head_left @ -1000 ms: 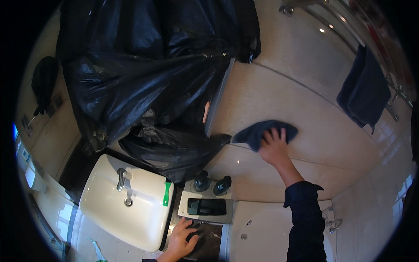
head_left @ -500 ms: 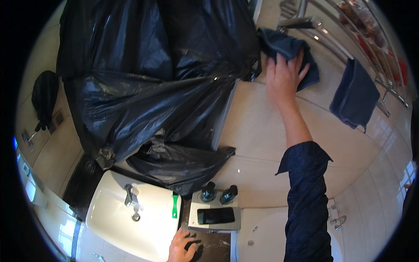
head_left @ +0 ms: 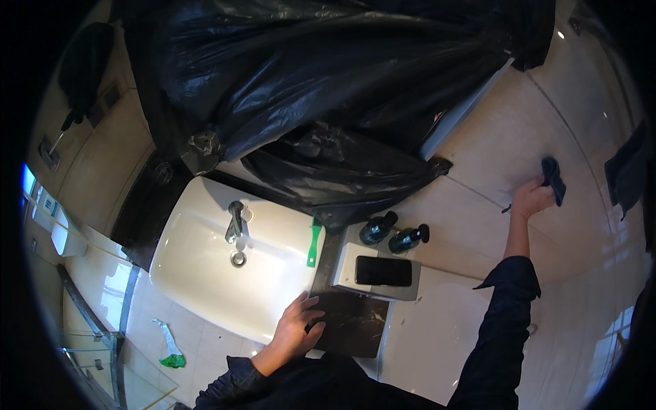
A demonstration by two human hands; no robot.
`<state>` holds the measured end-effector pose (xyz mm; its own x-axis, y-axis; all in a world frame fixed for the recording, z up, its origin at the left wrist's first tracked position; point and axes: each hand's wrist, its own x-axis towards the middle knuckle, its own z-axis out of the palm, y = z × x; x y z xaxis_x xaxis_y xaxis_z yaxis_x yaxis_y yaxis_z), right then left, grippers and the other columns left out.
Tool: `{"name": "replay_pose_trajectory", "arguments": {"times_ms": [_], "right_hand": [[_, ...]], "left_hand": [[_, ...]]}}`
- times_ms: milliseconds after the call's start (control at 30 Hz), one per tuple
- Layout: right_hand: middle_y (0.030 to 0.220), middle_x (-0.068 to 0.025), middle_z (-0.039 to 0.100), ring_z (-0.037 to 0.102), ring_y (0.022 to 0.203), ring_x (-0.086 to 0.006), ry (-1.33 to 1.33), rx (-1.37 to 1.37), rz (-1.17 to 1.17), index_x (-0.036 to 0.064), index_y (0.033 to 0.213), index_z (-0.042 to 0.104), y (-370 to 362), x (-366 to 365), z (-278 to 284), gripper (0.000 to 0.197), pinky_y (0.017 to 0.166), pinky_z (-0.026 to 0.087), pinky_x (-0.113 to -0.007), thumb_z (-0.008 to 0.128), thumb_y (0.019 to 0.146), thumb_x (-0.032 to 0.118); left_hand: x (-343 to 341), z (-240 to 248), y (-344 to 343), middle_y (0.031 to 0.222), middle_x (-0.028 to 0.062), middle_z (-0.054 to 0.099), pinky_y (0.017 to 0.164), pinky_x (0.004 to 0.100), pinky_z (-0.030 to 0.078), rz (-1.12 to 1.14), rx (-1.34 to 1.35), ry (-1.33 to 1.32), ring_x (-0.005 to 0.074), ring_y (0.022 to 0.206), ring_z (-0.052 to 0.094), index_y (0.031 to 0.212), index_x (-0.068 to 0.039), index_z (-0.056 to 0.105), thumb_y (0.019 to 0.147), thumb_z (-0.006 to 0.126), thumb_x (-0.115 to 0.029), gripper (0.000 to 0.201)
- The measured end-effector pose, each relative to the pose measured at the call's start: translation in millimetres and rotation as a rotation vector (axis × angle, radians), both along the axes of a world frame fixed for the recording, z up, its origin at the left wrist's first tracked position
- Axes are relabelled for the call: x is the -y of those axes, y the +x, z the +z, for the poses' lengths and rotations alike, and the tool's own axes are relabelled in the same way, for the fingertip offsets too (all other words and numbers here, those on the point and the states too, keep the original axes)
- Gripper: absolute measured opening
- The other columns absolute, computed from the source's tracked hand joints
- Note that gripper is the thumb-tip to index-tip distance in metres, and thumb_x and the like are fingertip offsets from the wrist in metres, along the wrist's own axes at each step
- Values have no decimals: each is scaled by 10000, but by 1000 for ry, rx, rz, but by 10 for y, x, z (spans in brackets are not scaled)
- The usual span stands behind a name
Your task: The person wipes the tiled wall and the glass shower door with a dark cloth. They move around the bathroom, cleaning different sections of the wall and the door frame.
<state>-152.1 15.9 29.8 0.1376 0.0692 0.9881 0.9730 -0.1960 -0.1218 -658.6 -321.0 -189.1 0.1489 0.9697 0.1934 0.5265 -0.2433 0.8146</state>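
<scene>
My right hand reaches out to the right with its fingers closed on a dark blue cloth against the beige tiled wall. Part of the cloth sticks out past the fingers, and a small end shows on the other side of the hand. Low in the middle, my left hand hovers by the front right rim of the white washbasin, empty, fingers apart. Near the basin's right edge lies a flat green hand tool.
Black plastic sheeting covers the far wall area. Two dark pump bottles and a black phone rest on a ledge right of the basin. Another dark cloth hangs at far right. A green-and-white wrapper lies on the floor.
My right hand has taken the blue cloth away from the metal rail and moved it lower along the wall. More of my left forearm shows. The whole view has shifted.
</scene>
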Motion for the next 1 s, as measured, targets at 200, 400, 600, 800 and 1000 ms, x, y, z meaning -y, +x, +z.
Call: {"name": "replay_pose_trajectory", "arguments": {"times_ms": [200, 400, 600, 800, 1000], "right_hand": [[1098, -173, 703, 696, 1002, -360, -312, -1529, 641, -16, 1199, 627, 1075, 596, -959, 248, 875, 551, -492, 636, 971, 81], [1307, -212, 686, 671, 1182, -391, -382, -1902, 1094, -4, 1364, 575, 497, 1898, -1734, 373, 1057, 532, -566, 548, 1038, 177], [1330, -226, 677, 642, 1242, -408, -261, -2205, 924, -20, 1355, 586, 44, 3375, -3015, 385, 1095, 497, -592, 500, 1034, 174], [1243, -223, 698, 684, 1142, -404, -43, -2599, 630, -34, 1285, 597, -233, 5272, -4385, 351, 1059, 530, -580, 500, 1006, 155], [1015, -115, 757, 739, 974, -227, -907, -2016, 495, -11, 1107, 727, -294, 7094, -5074, 223, 901, 599, -387, 689, 928, 117]], "left_hand": [[8, -3, -139, 1389, 190, 640, 1131, 505, 454, -160, -33, -9, 448, 1412, 501, 1100, -43, 755, 880, 768, -166, 253], [146, 86, -14, 1353, 203, 659, 1123, 497, 455, -113, 82, -22, 463, 1397, 517, 1087, -29, 754, 873, 768, -120, 233], [526, 10, 235, 1343, 206, 665, 1117, 495, 465, -148, 104, -100, 453, 1391, 528, 1081, -29, 752, 880, 780, -110, 219], [854, 55, 581, 1361, 208, 656, 1123, 472, 459, -262, 66, -102, 443, 1387, 537, 1117, -27, 741, 908, 766, -118, 229], [1122, 68, 888, 1356, 207, 659, 1108, 464, 471, -337, 29, -102, 426, 1370, 560, 1147, -30, 724, 914, 760, -105, 247]]}}
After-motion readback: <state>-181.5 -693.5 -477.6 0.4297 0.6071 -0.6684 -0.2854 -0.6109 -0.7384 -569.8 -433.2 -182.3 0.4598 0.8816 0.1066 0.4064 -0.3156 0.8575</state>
